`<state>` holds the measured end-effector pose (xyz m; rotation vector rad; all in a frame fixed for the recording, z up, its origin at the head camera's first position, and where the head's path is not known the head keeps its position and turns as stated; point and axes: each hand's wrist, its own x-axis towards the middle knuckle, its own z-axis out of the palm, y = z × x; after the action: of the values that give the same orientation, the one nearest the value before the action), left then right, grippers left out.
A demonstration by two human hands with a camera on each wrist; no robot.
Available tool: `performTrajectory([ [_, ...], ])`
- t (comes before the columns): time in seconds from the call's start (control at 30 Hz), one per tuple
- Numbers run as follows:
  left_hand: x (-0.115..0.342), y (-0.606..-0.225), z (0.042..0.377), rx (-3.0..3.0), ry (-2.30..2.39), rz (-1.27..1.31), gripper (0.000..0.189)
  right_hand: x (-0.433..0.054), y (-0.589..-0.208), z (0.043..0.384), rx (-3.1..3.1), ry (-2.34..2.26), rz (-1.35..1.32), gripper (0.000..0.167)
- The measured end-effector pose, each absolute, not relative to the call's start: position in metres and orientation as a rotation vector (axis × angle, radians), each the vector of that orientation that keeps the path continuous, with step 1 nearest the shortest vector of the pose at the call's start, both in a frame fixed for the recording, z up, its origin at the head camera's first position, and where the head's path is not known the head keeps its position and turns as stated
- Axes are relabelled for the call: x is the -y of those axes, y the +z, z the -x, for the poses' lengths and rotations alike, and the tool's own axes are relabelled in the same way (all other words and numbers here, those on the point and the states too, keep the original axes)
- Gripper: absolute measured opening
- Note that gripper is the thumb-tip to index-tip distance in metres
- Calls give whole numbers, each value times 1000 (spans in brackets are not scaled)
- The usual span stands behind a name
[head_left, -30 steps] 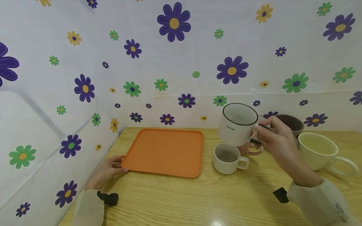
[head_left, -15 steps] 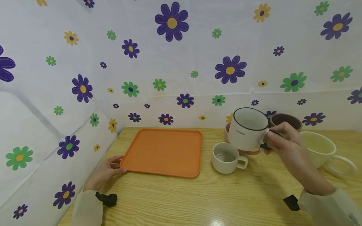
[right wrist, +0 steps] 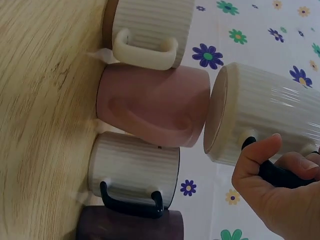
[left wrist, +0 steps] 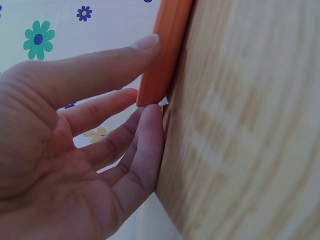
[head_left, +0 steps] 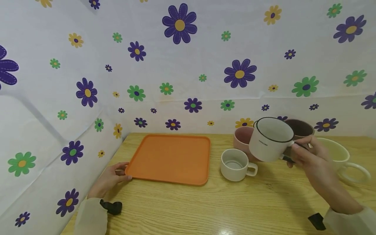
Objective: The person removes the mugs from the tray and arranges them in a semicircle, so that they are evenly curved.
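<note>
Out at the right in the head view, my right hand grips the black handle of a white mug with a dark rim. The mug is held in the air above the other mugs, slightly tilted. In the right wrist view the thumb and fingers curl round that handle, and the held mug's ribbed side shows. At the far left, my left hand holds the near left corner of an orange tray lying on the table. The left wrist view shows the thumb and fingertips on the tray's edge.
A small cream cup stands right of the tray. Behind it is a pink mug. A second white mug with a black handle stands between the pink mug and a dark brown mug. A large pale yellow cup is far right.
My right hand has carried the white mug to the right and a little lower, uncovering part of the pink mug. The left hand and the tray have stayed in place.
</note>
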<state>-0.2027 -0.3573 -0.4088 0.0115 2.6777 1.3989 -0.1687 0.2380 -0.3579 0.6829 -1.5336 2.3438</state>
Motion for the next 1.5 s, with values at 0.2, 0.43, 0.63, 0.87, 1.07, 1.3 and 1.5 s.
performTrajectory([
  [0.2, 358, -410, 204, -2669, 1399, -18, 69, -255, -361, 162, 1455, 2402, -706, 30],
  [0.43, 359, -411, 204, -2684, 1374, -19, 69, -274, -363, 153, 1599, 2282, -669, 30],
  [0.63, 359, -410, 203, -2680, 1379, -54, 67, -288, -367, 148, 1690, 2225, -660, 27],
  [0.87, 357, -409, 203, -2672, 1390, -52, 67, -297, -374, 145, 1611, 2244, -750, 30],
  [1.07, 358, -408, 203, -2674, 1391, -51, 67, -309, -381, 143, 1627, 2227, -780, 34],
  [1.3, 354, -407, 203, -2687, 1369, -9, 67, -318, -388, 142, 1637, 2236, -704, 35],
  [1.5, 356, -409, 204, -2694, 1371, -1, 68, -321, -391, 140, 1604, 2281, -715, 38],
])
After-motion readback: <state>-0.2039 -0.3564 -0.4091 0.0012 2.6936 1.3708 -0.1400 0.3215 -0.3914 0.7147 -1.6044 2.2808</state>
